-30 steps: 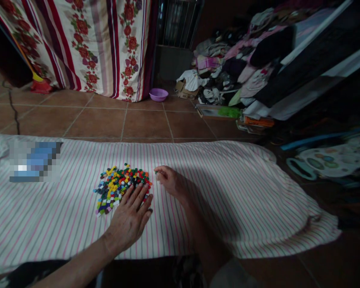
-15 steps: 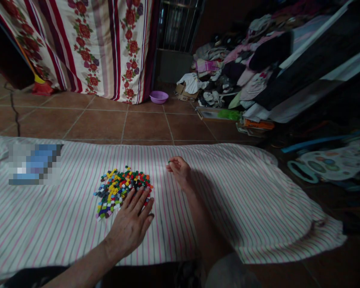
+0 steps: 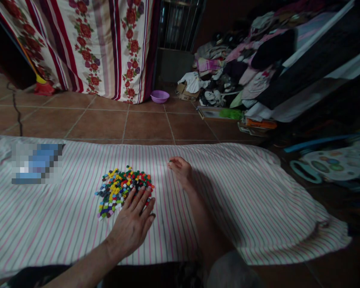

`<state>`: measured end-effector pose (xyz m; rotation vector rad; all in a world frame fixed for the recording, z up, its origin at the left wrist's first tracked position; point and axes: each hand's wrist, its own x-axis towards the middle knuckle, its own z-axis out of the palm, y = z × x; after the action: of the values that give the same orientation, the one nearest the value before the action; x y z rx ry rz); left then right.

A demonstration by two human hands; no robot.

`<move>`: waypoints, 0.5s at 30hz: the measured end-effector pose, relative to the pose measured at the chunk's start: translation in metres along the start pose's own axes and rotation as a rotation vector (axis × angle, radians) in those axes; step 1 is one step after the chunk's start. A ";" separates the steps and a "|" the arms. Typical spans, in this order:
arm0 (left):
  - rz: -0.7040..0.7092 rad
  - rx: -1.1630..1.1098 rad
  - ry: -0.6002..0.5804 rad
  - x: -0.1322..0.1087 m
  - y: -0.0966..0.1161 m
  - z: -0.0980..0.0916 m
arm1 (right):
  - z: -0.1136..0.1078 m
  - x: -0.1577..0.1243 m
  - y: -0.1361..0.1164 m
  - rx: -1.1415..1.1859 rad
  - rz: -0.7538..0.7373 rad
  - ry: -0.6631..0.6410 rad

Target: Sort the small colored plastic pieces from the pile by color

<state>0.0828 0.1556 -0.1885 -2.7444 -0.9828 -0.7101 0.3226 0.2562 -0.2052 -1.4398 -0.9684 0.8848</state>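
A heap of small coloured blocks [image 3: 115,188] lies on the striped cloth [image 3: 78,232], in yellow, green, red, blue, black and other colours. My left hand [image 3: 133,220] rests flat with its fingers spread over the near right side of the heap, hiding some of the blocks. To the right of the heap, my right hand [image 3: 181,171] is held just over the cloth, thumb and fingertips pinched together. Between those fingertips shows a small dark green block [image 3: 170,161].
At the cloth's far left lies a blurred-out blue object [image 3: 42,163]. Beyond the cloth, the tiled floor carries a purple basin [image 3: 160,96], a red dustpan [image 3: 44,88] by the floral curtain [image 3: 102,48], and a clothes pile [image 3: 228,72]. A pale patterned board [image 3: 336,164] stands at the right.
Both hands keep nearly the same place and pose. The whole view has shifted very slightly; the blocks look unmoved on the cloth.
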 end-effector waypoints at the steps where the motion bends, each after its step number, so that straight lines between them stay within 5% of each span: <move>1: -0.002 -0.002 0.001 0.000 0.000 0.000 | -0.001 0.001 0.000 -0.018 -0.004 0.020; 15: 0.010 0.023 -0.003 0.000 0.000 0.001 | -0.005 0.011 0.018 -0.218 -0.121 0.074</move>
<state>0.0830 0.1554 -0.1891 -2.7294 -0.9708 -0.6897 0.3331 0.2643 -0.2231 -1.5674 -1.1100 0.6487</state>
